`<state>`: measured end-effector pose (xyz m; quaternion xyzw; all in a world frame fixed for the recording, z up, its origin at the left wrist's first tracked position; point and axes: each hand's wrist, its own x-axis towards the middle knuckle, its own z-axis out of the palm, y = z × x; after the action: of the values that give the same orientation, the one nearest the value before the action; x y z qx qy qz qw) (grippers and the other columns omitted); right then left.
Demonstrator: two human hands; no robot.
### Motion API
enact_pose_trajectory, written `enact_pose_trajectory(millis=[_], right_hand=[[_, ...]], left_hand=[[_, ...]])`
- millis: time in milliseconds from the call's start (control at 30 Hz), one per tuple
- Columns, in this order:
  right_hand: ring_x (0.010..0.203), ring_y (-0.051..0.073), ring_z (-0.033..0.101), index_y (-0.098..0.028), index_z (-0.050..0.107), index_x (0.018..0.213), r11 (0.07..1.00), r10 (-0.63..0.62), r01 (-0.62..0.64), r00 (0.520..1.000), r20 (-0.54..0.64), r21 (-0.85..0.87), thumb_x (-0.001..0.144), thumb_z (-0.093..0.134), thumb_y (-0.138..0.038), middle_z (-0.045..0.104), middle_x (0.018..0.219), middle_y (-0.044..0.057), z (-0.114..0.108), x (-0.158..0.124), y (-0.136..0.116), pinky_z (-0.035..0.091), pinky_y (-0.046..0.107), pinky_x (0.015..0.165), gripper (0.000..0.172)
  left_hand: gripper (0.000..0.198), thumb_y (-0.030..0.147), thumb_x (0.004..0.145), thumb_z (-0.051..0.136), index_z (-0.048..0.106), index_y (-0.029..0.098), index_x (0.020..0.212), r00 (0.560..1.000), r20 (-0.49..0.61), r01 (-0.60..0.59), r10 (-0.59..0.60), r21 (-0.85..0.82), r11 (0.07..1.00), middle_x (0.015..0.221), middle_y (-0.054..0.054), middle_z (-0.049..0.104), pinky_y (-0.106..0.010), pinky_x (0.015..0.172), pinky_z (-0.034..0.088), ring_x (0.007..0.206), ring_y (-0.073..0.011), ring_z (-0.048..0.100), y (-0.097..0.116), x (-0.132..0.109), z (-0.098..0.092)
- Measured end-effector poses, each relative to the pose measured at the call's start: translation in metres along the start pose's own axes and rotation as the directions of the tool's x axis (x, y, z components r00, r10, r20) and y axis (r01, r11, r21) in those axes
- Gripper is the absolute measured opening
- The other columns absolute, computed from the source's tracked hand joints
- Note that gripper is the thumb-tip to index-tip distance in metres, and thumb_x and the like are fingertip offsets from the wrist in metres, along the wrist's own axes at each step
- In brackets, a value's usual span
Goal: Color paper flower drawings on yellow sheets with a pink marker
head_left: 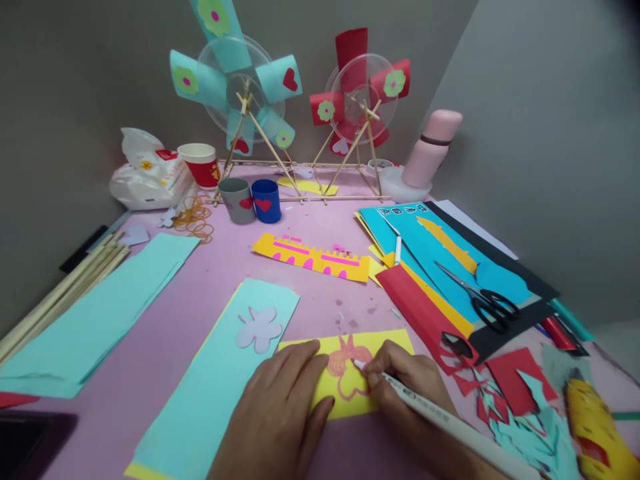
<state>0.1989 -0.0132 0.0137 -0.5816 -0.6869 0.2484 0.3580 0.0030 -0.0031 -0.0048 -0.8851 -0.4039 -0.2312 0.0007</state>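
Note:
My left hand lies with its fingers stretched out over the left part of a yellow sheet of paper, resting on it. In my right hand a white marker pen is gripped, its tip touching the paper. Under the tip is a butterfly outline in reddish pink, its upper wings coloured in and its lower part still yellow inside. Beside my left hand is a light blue paper strip over a yellow one, with a lilac paper butterfly on top.
Behind stand a blue paper windmill and a red one on stick frames. A gray cup and a blue cup are nearer. Black scissors lie on coloured sheets at right, near paper scraps. Wooden sticks lie left.

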Motion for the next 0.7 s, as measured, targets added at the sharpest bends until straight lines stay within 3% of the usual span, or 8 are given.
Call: enact_pose_trajectory(millis=[400,700], right_hand=[[0.041,0.012,0.049,-0.021,0.047,0.061,0.995,0.001,-0.008,0.997,0.073,0.097,0.076,0.041,-0.023,0.051,0.049,-0.002,-0.0047,0.0003,-0.0014,0.035,0.021,0.040,0.016],[0.041,0.011,0.051,-0.020,0.050,0.063,0.999,-0.015,0.012,0.998,0.064,0.049,0.078,0.042,-0.020,0.053,0.049,-0.003,-0.0015,0.0012,-0.0016,0.037,0.019,0.042,0.017]], left_hand=[[0.030,0.029,0.090,0.047,0.054,0.019,0.117,1.000,0.005,0.015,-0.015,-0.018,1.000,0.117,-0.008,0.060,-0.037,0.084,0.051,0.106,-0.0232,0.056,0.0012,0.0003,-0.0020],[0.031,0.029,0.090,0.047,0.054,0.019,0.118,1.000,0.017,0.023,-0.023,-0.020,1.000,0.118,-0.008,0.060,-0.038,0.084,0.051,0.107,-0.0237,0.056,0.0008,-0.0019,-0.0013]])
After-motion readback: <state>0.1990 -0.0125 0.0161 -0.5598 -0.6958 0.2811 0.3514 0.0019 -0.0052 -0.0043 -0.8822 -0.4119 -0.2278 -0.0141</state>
